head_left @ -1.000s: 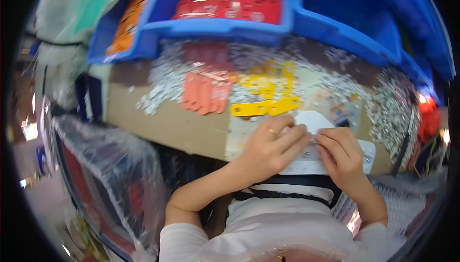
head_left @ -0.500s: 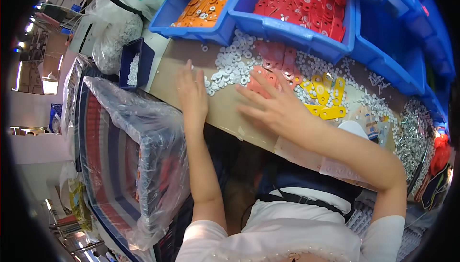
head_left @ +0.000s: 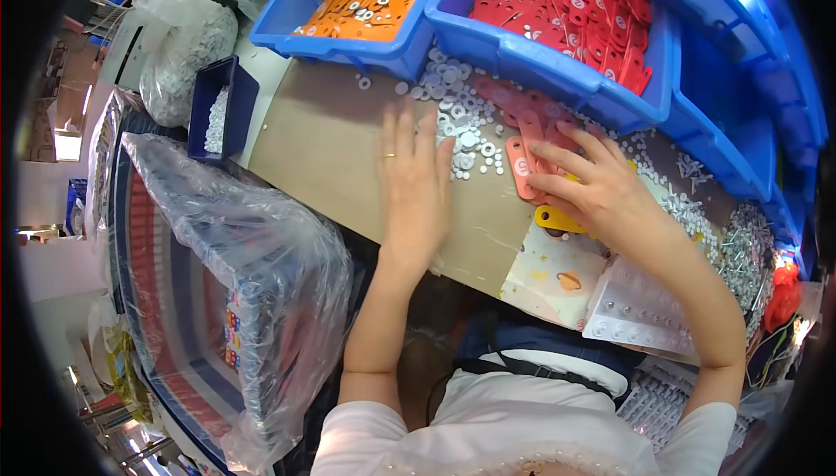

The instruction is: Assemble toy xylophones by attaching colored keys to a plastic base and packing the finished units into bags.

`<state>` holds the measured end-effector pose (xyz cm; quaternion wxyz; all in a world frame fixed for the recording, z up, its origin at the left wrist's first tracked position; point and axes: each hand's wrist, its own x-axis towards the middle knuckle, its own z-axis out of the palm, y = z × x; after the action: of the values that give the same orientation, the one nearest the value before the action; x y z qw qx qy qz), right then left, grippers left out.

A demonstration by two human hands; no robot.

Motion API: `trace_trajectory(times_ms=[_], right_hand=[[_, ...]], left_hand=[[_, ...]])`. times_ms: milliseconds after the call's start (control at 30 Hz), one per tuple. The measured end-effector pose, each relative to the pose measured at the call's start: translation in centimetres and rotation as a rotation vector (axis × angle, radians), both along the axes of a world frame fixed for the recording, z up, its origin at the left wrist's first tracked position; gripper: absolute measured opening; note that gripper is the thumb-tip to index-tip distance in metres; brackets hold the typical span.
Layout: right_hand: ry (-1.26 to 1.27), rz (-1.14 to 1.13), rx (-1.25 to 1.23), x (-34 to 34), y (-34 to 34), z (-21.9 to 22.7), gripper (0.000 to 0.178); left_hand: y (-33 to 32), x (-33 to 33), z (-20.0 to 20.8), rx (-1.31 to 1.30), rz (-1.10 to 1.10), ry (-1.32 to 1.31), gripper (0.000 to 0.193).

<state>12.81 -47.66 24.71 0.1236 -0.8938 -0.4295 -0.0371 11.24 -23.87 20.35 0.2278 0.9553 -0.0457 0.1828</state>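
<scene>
My left hand lies flat on the brown work surface, fingers stretched out, at the left edge of a scatter of white plastic rings and small round pieces. Nothing shows in it. My right hand is spread with bent fingers over coral-pink flat plastic strips with holes. Its fingertips seem to touch them, without a clear grip. A yellow strip peeks out below this hand, which hides other strips. More pink strips lie beyond the fingers.
Blue bins of orange strips and red strips line the far side. A small dark blue bin of white pieces stands left. A clear molded tray and patterned paper lie at the near edge; metal pins pile up right.
My left hand has moved right, up against the white pieces. The right hand has shifted right, and pink strips have moved right with it, partly covering the yellow ones. The view has also shifted slightly.
</scene>
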Motion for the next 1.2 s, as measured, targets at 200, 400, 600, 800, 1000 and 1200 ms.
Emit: trace_trajectory(times_ms=[200, 400, 600, 800, 1000, 1200], right_hand=[[0.006, -0.162, 0.218, 1.8, 5.4, -1.3, 0.022], [-0.135, -0.190, 0.167, 2.0, 6.3, -3.0, 0.009], [0.096, -0.378, 0.497, -1.7, 0.4, 0.3, 0.008], [0.357, -0.790, 0.572, -10.3, -7.7, 3.8, 0.011], [0.108, -0.841, 0.293, -15.8, -10.9, 3.0, 0.012], [-0.498, -0.926, -0.070, -11.7, -15.2, 1.1, 0.011]], left_hand=[[-0.3, 2.5, 3.5, -0.017, -0.035, -0.159, 0.016], [-1.7, 5.4, 2.6, 0.107, -0.130, -0.100, 0.008], [-2.6, 5.9, 1.7, 0.290, -0.150, -0.133, 0.008], [-6.4, -2.5, 5.9, -0.300, -0.296, 0.128, 0.017], [-9.4, -9.4, 5.3, -0.422, -0.684, 0.302, 0.021], [-10.5, -11.8, 4.3, -0.207, -0.891, 0.182, 0.030]])
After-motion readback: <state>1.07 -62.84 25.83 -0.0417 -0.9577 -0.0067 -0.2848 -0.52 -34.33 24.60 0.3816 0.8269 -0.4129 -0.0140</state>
